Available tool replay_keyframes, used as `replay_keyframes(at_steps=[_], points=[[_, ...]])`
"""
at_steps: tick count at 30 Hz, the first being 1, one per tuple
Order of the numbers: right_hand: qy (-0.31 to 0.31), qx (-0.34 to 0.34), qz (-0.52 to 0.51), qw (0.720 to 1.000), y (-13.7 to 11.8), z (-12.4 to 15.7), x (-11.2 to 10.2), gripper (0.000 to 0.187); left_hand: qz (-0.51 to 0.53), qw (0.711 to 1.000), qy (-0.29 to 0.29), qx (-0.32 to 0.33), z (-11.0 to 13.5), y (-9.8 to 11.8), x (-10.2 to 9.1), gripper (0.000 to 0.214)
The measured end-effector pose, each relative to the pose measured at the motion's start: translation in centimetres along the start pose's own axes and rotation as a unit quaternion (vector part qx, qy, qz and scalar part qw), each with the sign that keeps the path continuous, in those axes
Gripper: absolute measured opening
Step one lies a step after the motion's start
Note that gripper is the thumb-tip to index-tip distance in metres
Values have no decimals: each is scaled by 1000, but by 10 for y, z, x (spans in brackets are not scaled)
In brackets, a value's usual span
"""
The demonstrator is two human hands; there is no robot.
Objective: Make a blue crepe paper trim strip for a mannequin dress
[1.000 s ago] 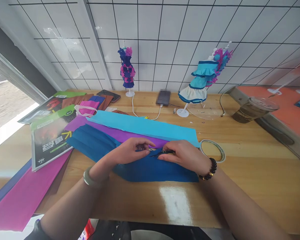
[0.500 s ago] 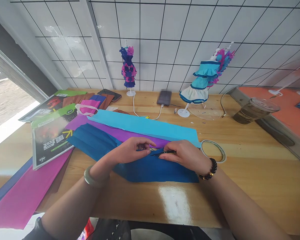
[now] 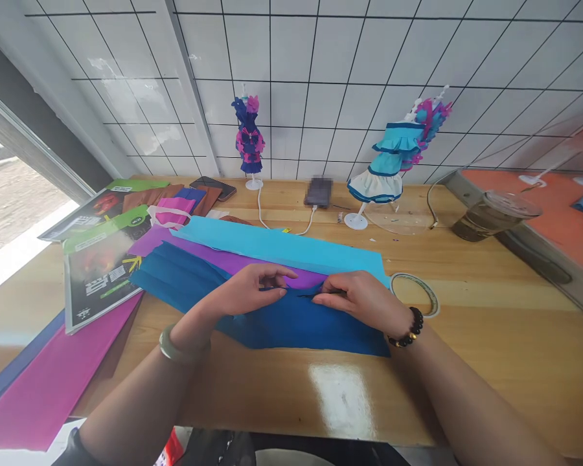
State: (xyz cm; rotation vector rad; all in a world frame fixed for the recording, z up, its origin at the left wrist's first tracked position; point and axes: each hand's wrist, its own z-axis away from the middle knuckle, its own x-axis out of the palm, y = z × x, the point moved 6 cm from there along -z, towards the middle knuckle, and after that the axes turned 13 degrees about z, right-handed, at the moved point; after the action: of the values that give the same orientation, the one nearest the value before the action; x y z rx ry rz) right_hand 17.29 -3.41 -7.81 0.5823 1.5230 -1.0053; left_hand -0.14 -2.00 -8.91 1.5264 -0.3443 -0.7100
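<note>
A dark blue sheet, paper or thin cloth, lies creased across the table under both hands. Its upper edge runs between the thumb and curled fingers of my left hand, while the index finger stands off the sheet. My right hand is closed on a thin dark pointed tool, its tip towards the left hand over the sheet's upper edge. The palm hides most of the tool, so I cannot tell its kind. Just behind lie a purple sheet and a light blue strip.
A tape roll lies right of my right hand. Printed booklets and pink sheets cover the left. Two dressed doll stands, a phone, a cabled dark device and a drink cup stand farther back.
My left hand has shifted slightly left, widening the gap between the hands. The tool shows less beyond my right fingers, and the sheet's upper edge lies flatter there.
</note>
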Motion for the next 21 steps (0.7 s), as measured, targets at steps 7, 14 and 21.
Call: replay_keyframes(at_steps=[7,14,21], points=[[-3,12,14,1000,0,0,-3,42,2,1000,7,8,-1,-1,1,36],[-9,16,19,1000,0,0,-5,41,-4,1000,9,9,-2,-2,0,37],[-10,24,10,1000,6,1,-6,40,16,1000,13,10,-2,0,-1,39]])
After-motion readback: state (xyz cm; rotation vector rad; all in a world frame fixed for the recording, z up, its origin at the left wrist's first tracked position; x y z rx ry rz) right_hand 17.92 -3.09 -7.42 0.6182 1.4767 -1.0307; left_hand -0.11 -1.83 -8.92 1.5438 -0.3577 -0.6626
